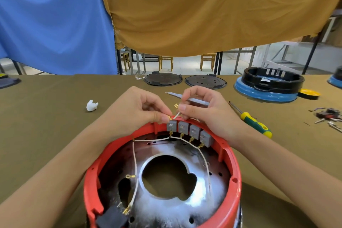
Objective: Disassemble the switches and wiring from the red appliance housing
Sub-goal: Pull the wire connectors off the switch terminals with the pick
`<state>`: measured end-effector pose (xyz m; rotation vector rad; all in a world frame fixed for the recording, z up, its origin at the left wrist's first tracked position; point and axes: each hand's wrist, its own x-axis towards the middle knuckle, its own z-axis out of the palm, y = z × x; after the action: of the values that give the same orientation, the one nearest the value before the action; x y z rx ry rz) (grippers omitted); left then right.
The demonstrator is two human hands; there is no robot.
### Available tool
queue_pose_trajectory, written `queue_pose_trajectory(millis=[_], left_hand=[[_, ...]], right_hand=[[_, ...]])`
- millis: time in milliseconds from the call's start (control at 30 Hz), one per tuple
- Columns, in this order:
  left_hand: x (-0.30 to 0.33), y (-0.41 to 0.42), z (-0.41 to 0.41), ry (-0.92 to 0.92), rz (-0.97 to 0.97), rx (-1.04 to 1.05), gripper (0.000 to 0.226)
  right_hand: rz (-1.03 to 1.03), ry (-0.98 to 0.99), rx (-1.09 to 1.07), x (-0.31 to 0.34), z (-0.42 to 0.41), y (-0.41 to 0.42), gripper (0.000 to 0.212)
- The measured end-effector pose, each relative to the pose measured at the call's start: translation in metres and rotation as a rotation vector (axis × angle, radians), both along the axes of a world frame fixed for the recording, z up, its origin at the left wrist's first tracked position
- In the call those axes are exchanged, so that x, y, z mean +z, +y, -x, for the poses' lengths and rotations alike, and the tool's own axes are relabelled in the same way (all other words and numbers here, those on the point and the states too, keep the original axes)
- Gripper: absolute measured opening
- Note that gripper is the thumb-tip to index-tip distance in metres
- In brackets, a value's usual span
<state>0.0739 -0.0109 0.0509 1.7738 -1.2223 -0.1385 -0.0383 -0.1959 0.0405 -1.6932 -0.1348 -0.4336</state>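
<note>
Four grey switches sit along the far rim of the red housing; left hand pinches a brass terminal above the leftmost switch, right hand pinches a white wire just beside it.

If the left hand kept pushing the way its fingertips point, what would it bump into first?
Probably the right hand: the left hand points rightward along the red housing rim, above the grey switches, with only a white wire between them.
</note>
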Motion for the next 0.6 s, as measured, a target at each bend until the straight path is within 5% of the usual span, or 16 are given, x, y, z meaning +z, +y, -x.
queue_pose_trajectory(millis=[233,433,600], left_hand=[[0.0,-0.001,-0.002,0.032,0.025,-0.017,0.015],[0.001,0.014,-0.013,-0.094,-0.087,0.116,0.037],[-0.003,0.018,-0.018,-0.039,-0.325,0.045,0.018]], right_hand=[[0.014,0.0,-0.004,0.0,0.0,-0.001,0.015],[-0.308,0.021,-0.258,0.001,-0.015,-0.032,0.017],[0.005,0.299,-0.548,-0.005,-0.016,-0.087,0.016]])
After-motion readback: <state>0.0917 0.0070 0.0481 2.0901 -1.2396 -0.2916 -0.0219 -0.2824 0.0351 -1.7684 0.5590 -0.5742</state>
